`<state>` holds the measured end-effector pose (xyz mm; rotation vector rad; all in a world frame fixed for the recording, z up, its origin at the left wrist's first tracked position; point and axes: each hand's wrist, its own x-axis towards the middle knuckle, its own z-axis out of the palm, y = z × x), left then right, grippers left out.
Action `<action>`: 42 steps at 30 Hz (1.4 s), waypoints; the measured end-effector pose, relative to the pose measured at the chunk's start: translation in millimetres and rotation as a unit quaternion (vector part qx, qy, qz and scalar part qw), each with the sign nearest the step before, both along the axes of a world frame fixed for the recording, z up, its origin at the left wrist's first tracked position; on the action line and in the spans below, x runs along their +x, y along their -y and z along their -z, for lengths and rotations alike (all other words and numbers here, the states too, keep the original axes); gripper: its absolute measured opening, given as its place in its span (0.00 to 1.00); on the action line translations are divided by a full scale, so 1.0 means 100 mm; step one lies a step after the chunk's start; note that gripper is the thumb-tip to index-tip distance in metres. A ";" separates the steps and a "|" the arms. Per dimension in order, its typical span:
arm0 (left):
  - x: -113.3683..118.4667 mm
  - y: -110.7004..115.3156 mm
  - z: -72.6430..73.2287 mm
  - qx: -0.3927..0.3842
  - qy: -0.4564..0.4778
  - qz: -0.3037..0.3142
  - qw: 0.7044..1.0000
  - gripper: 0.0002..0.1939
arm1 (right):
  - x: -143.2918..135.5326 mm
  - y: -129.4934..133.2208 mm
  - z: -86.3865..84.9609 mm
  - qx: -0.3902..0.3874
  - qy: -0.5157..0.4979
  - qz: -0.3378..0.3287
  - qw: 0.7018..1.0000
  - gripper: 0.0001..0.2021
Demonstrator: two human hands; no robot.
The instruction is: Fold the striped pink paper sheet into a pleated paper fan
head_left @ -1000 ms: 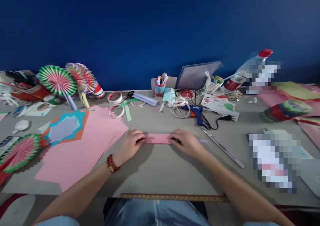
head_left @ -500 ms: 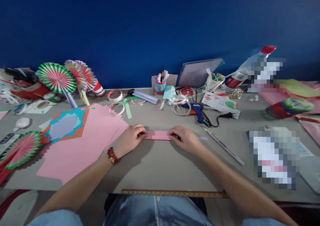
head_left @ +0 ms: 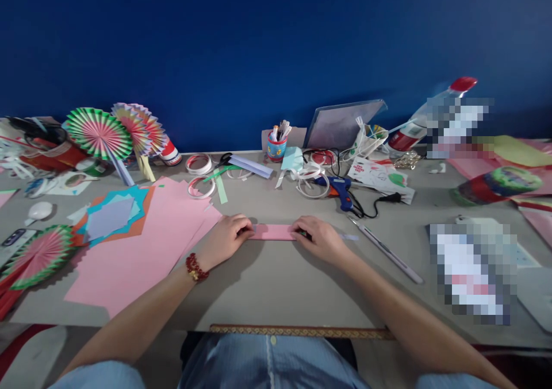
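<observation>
A narrow pink paper strip (head_left: 272,232) lies level between my hands, just above or on the grey table. Its left end is pinched by my left hand (head_left: 235,232), fingers curled and a red bead bracelet on the wrist. My right hand (head_left: 314,235) has curled fingers closed on the strip's right end. A bit of pale lilac paper (head_left: 350,237) shows just right of my right hand. Large pink sheets (head_left: 142,245) are spread out left of my left hand.
A craft knife (head_left: 388,251) lies right of my right hand. Behind are a blue glue gun (head_left: 342,192), tape rolls (head_left: 201,187), scissors, lilac folded paper (head_left: 250,166) and a pen cup (head_left: 276,147). Folded paper fans (head_left: 99,133) stand at the back left.
</observation>
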<state>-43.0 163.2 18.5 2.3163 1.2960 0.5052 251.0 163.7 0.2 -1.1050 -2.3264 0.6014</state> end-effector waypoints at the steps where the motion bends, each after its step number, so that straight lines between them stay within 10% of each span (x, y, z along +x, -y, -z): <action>1: 0.00 0.00 0.00 0.002 -0.001 -0.001 1.000 0.08 | 0.00 0.00 0.00 0.002 0.000 -0.001 1.000 0.08; 42: 0.00 0.00 0.01 -0.001 0.007 0.002 1.000 0.08 | 0.19 -0.14 -0.10 -0.112 -0.017 -0.053 0.992 0.09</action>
